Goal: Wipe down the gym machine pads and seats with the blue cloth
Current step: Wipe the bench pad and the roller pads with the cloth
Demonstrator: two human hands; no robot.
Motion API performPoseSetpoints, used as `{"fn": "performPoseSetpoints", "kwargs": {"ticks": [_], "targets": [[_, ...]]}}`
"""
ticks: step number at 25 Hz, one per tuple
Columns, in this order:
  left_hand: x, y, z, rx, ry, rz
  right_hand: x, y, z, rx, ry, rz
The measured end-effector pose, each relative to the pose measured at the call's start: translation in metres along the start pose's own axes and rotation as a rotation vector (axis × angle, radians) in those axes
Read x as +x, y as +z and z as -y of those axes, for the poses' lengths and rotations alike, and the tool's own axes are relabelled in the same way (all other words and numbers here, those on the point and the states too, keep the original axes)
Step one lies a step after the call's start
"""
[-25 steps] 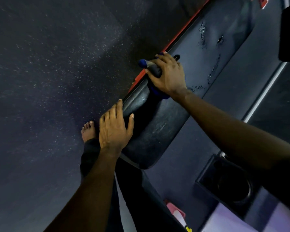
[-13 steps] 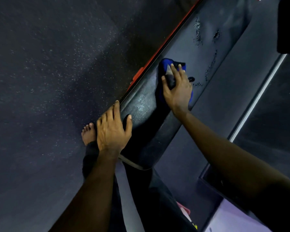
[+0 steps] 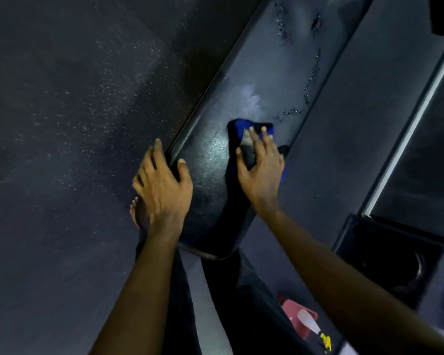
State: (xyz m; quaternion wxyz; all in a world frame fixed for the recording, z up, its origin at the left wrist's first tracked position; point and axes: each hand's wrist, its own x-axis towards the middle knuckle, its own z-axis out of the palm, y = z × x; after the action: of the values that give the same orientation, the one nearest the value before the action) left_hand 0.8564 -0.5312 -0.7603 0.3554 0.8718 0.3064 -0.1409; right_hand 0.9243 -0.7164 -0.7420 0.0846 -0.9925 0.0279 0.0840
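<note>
Long black vinyl machine pad [image 3: 254, 73], its long axis running from lower left to upper right. The crumpled blue cloth [image 3: 237, 129] lay on the pad's lower half, pressed under the outstretched fingers of the right hand [image 3: 263, 172]; the left hand [image 3: 162, 190] clasped the pad's left edge.

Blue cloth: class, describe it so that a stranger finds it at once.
Find the long black padded bench running diagonally through the picture. On its top, under the right hand, lies the blue cloth. Only it is bright blue.
</note>
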Motion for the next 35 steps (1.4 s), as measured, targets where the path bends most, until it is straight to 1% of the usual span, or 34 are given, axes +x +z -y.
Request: {"fn": "performPoseSetpoints", "kwargs": {"ticks": [1, 3, 4, 5, 8, 9, 11, 14, 16, 21, 23, 24, 25, 26, 28, 31, 35], "targets": [[0.009, 0.002, -0.009, 0.004, 0.054, 0.005, -0.026, 0.002, 0.000, 0.013, -0.015, 0.046], [0.022, 0.009, -0.020, 0.101, 0.179, 0.005, -0.055, 0.000, -0.012, 0.057, -0.070, 0.147], [0.026, 0.013, -0.023, 0.147, 0.217, -0.001, -0.048, -0.002, -0.020, 0.075, -0.074, 0.132], [0.027, 0.017, -0.023, 0.176, 0.237, -0.011, -0.030, -0.002, -0.025, 0.096, -0.035, 0.073], [0.022, 0.020, -0.019, 0.213, 0.240, -0.065, 0.030, -0.003, -0.025, 0.202, 0.206, -0.092], [0.022, 0.020, -0.021, 0.229, 0.256, -0.073, 0.038, -0.004, -0.025, 0.226, 0.261, -0.126], [0.019, 0.020, -0.023, 0.277, 0.322, -0.074, 0.019, -0.003, -0.026, 0.263, 0.324, -0.124], [0.019, 0.022, -0.022, 0.338, 0.390, -0.053, -0.049, 0.004, -0.029, 0.388, 0.402, -0.047], [0.021, 0.023, -0.023, 0.351, 0.366, -0.044, -0.058, 0.011, -0.035, 0.438, 0.418, -0.056], [0.018, 0.023, -0.030, 0.336, 0.321, -0.034, 0.018, 0.001, -0.055, 0.555, 0.534, -0.195], [0.023, 0.026, -0.042, 0.276, 0.204, -0.004, 0.020, 0.003, -0.054, 0.582, 0.566, -0.227], [0.027, 0.031, -0.052, 0.243, 0.122, 0.002, 0.008, 0.005, -0.053, 0.574, 0.554, -0.216], [0.030, 0.036, -0.062, 0.230, 0.053, -0.015, -0.010, 0.007, -0.050, 0.564, 0.516, -0.169], [0.032, 0.042, -0.070, 0.247, 0.022, -0.047, -0.030, 0.008, -0.048, 0.565, 0.471, -0.108], [0.032, 0.050, -0.079, 0.321, 0.025, -0.113, -0.057, 0.010, -0.049, 0.582, 0.431, -0.012], [0.030, 0.055, -0.077, 0.370, 0.026, -0.185, -0.018, 0.008, -0.060, 0.640, 0.491, -0.049], [0.030, 0.059, -0.077, 0.370, 0.028, -0.222, 0.053, -0.001, -0.080, 0.642, 0.443, -0.096]]}}
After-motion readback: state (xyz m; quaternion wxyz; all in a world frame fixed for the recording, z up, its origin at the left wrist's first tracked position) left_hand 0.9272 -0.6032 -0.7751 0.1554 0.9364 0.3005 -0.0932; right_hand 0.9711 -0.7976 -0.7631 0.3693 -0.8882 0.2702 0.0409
